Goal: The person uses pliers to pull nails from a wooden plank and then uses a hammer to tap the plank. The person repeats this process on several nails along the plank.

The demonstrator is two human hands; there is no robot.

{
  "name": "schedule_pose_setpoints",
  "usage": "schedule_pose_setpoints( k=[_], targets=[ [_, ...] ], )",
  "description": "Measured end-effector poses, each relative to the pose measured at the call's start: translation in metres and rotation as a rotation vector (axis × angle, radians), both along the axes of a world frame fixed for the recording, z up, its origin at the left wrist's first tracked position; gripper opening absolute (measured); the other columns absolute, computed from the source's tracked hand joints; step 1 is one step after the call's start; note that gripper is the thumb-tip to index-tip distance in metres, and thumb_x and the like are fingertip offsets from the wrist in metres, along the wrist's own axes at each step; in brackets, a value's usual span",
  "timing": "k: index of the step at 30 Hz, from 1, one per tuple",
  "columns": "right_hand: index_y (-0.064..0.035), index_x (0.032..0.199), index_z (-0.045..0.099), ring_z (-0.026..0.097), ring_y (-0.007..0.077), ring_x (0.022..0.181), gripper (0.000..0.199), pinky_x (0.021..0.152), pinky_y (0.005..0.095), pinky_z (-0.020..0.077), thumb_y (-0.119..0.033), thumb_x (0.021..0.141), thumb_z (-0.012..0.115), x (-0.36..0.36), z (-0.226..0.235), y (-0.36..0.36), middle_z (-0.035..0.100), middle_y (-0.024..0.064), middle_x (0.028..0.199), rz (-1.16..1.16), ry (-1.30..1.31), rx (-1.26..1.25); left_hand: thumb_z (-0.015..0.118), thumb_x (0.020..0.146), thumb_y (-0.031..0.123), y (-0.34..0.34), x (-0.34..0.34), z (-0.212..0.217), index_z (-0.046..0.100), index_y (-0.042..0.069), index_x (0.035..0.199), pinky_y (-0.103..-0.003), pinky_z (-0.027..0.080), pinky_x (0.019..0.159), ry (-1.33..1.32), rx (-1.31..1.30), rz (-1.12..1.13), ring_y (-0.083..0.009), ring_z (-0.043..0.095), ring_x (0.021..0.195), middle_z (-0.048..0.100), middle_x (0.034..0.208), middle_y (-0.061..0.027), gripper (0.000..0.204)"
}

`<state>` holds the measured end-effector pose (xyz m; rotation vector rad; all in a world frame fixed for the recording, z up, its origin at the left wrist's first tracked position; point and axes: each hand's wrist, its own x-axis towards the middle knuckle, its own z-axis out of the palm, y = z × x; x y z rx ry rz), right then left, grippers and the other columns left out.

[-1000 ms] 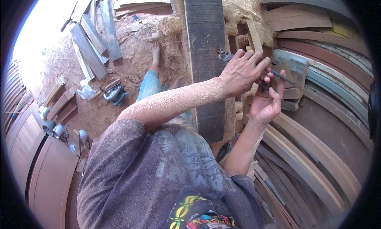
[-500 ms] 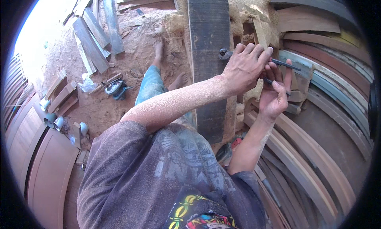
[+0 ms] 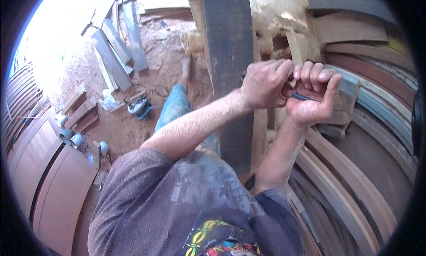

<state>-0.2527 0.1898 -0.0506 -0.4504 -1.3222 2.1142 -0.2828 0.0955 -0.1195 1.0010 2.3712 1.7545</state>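
Note:
My left hand [image 3: 267, 83] is closed, back up, over the right edge of a dark grey timber beam [image 3: 230, 38]. It grips a dark metal tool with two handles that looks like pincers [image 3: 302, 97]. Part of a handle shows against the palm of my right hand [image 3: 313, 96], which faces up beside the left. The right fingers curl inward around the handles and the thumb sticks up. Most of the tool is hidden by my hands, and its head barely shows past my left wrist. Pale sawdust coats both forearms.
Long boards and mouldings [image 3: 355, 180] are stacked on the right. Panels [image 3: 64, 189] lean at the left. A power tool [image 3: 139, 107] lies on the dirt floor beside a clear plastic bag [image 3: 108, 100], near loose planks [image 3: 111, 56]. Sawdust is heaped beyond the beam.
The tool's handles, spread apart and sticking out before, are now mostly covered by my hands. My right fingers have curled inward, and the tool's head has slipped behind my left hand.

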Motion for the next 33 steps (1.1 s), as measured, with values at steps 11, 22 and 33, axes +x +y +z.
schedule_pose_setpoints(
  k=[11,22,33],
  targets=[
    [-0.0106,0.074,0.042,0.033,0.0123,0.057,0.046,0.057,0.0327,0.0345,-0.034,0.113,0.051,-0.019,0.010,-0.002,0.031,-0.0029,0.064,0.025,-0.193,-0.071,0.083,0.076,0.034,0.005,0.002,-0.001,0.060,0.008,0.101,-0.044,0.055,0.064,-0.044,0.068,0.115,-0.0355,0.071,0.077,0.066,0.083,-0.0150,0.043],
    [-0.0107,0.071,0.045,0.033,0.0100,0.053,0.048,0.052,0.0308,0.0325,-0.032,0.113,0.054,-0.049,-0.004,0.009,0.037,-0.0023,0.061,-0.039,-0.256,0.052,0.080,0.082,0.041,0.014,-0.021,-0.027,0.061,0.009,0.104,-0.048,0.055,0.066,0.026,0.038,0.137,-0.0385,0.071,0.075,0.066,0.082,-0.0172,0.044],
    [-0.0109,0.070,0.046,0.040,0.0121,0.052,0.044,0.051,0.0319,0.0349,-0.024,0.110,0.057,-0.046,0.007,-0.021,0.042,-0.0002,0.060,-0.074,-0.194,0.116,0.082,0.078,0.041,-0.012,-0.005,-0.019,0.065,0.008,0.116,-0.048,0.057,0.074,-0.096,0.066,0.068,-0.0417,0.073,0.084,0.070,0.087,-0.0185,0.053]
  ],
)
